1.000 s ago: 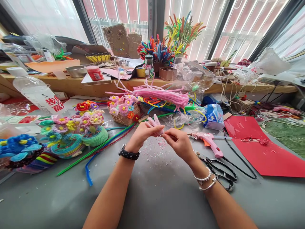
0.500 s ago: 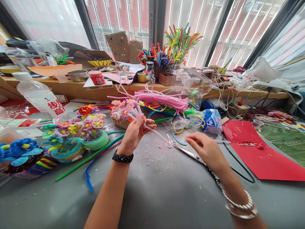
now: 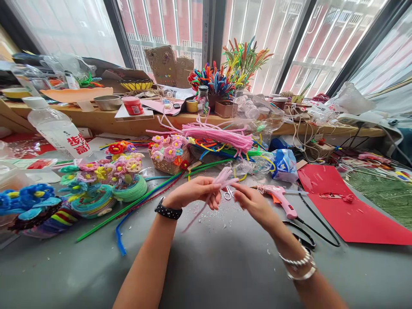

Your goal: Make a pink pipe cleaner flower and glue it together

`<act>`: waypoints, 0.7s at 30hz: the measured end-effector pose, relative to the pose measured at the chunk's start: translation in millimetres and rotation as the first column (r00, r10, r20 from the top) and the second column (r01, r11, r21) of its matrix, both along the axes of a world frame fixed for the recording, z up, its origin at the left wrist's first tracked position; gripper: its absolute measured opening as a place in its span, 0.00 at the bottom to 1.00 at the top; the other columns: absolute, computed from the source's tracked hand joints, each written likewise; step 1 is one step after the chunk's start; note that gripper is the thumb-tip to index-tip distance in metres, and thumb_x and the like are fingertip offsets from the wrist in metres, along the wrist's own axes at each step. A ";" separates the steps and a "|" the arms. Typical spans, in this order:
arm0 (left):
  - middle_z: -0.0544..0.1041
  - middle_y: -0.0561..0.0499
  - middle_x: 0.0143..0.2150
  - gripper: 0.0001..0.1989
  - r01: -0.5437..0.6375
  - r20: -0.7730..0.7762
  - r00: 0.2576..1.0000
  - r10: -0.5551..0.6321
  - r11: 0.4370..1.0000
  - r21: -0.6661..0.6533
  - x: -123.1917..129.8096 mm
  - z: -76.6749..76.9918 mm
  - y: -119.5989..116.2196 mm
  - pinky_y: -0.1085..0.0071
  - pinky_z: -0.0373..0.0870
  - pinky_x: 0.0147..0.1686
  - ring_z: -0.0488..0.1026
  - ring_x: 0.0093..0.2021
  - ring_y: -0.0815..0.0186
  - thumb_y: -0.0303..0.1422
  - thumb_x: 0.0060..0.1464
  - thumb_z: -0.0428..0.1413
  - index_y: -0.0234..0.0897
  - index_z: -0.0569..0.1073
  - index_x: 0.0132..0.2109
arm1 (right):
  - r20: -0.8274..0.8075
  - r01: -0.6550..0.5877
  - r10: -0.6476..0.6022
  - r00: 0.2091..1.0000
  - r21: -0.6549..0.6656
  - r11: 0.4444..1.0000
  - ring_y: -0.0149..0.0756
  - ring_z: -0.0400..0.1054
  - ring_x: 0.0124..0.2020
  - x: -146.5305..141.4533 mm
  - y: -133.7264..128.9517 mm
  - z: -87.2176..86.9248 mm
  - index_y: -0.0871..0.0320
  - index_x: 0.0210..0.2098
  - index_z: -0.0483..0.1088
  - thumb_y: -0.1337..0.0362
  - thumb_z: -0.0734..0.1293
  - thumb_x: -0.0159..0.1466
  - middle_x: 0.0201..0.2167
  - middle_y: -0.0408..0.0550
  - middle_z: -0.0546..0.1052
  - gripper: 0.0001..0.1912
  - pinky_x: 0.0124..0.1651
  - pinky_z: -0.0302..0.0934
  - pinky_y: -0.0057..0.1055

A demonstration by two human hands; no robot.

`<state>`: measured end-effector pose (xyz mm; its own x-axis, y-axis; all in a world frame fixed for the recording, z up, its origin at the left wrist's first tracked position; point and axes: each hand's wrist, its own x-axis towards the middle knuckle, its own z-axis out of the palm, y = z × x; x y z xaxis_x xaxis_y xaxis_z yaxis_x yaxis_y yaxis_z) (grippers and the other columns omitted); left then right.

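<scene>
Light pink pipe cleaners [image 3: 222, 177], bunched into loops with a loose tail hanging down, are held in the closed fingers of my left hand [image 3: 201, 192]. My right hand [image 3: 257, 208] meets the bunch from the right, thumb and index finger closed at a pipe cleaner's end. Between and behind the hands lie small scissors [image 3: 228, 194], partly covered. A pink glue gun [image 3: 283, 201] rests just beyond my right hand. Under my right wrist shows a black scissor handle [image 3: 304, 241]; the rest is hidden.
Pipe-cleaner flowers in a woven basket [image 3: 165, 162] and a green coiled pot [image 3: 130, 189] stand left. A pink pipe-cleaner bundle [image 3: 219, 136] lies behind. Red card [image 3: 350, 206] lies right. A bottle [image 3: 59, 128] leans far left. Long green stems [image 3: 128, 210] cross the table.
My left hand has moved right and down with the pink pipe cleaners, turning them. My right hand has come left to the bunch, uncovering the glue gun and covering the large scissors' blades.
</scene>
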<state>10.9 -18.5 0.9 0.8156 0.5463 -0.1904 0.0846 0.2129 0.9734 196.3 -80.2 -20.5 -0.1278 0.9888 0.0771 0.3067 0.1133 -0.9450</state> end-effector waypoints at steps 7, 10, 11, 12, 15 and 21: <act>0.73 0.51 0.21 0.15 0.119 -0.122 0.985 -0.119 0.993 -0.014 -0.8 -6.2 1.1 0.76 0.65 0.21 0.71 0.20 0.70 0.42 0.46 0.53 0.33 0.70 0.33 | -0.376 0.043 -0.079 0.923 -0.105 0.994 0.22 0.50 0.15 -42.5 42.4 -1.6 0.61 0.20 0.66 0.50 0.66 0.49 0.13 0.38 0.62 0.18 0.17 0.43 0.23; 0.74 0.49 0.23 0.16 0.057 -0.082 0.995 -0.059 0.998 -0.029 -5.9 -6.3 4.4 0.75 0.66 0.23 0.72 0.22 0.69 0.42 0.47 0.52 0.32 0.71 0.33 | -0.476 0.057 -0.128 0.870 -0.161 0.985 0.19 0.44 0.12 -39.6 45.4 -4.3 0.61 0.19 0.65 0.51 0.67 0.48 0.10 0.35 0.57 0.18 0.15 0.36 0.22; 0.75 0.47 0.25 0.16 0.004 -0.047 0.999 -0.006 0.999 -0.050 -8.2 -5.8 6.2 0.74 0.67 0.25 0.72 0.24 0.68 0.42 0.48 0.52 0.31 0.71 0.34 | -0.518 0.082 -0.162 0.840 -0.173 0.981 0.19 0.42 0.12 -36.8 46.2 -5.2 0.61 0.19 0.66 0.51 0.68 0.47 0.10 0.34 0.56 0.17 0.14 0.35 0.22; 0.75 0.45 0.27 0.17 -0.065 -0.002 0.998 0.065 0.995 -0.080 -10.6 -5.2 8.2 0.73 0.68 0.27 0.73 0.26 0.67 0.42 0.48 0.52 0.30 0.71 0.34 | -0.563 0.115 -0.198 0.802 -0.181 0.977 0.19 0.42 0.12 -33.5 47.0 -6.0 0.61 0.19 0.66 0.52 0.68 0.46 0.10 0.34 0.57 0.17 0.14 0.35 0.22; 0.76 0.43 0.33 0.16 -0.297 0.132 0.939 0.319 0.942 -0.158 -14.3 -4.6 13.6 0.70 0.68 0.36 0.73 0.33 0.66 0.40 0.48 0.52 0.30 0.72 0.38 | -0.694 0.247 -0.308 0.651 -0.191 0.950 0.18 0.47 0.13 -23.3 49.3 -7.8 0.61 0.20 0.67 0.55 0.71 0.43 0.12 0.35 0.61 0.15 0.14 0.41 0.20; 0.71 0.46 0.48 0.19 -0.307 0.141 0.941 0.308 0.951 -0.028 12.1 -10.4 6.0 0.67 0.59 0.49 0.66 0.48 0.64 0.32 0.43 0.58 0.35 0.69 0.45 | -0.753 0.294 -0.379 0.538 -0.253 0.922 0.25 0.64 0.23 -32.0 42.7 -13.3 0.59 0.26 0.69 0.61 0.73 0.41 0.22 0.40 0.73 0.15 0.26 0.59 0.22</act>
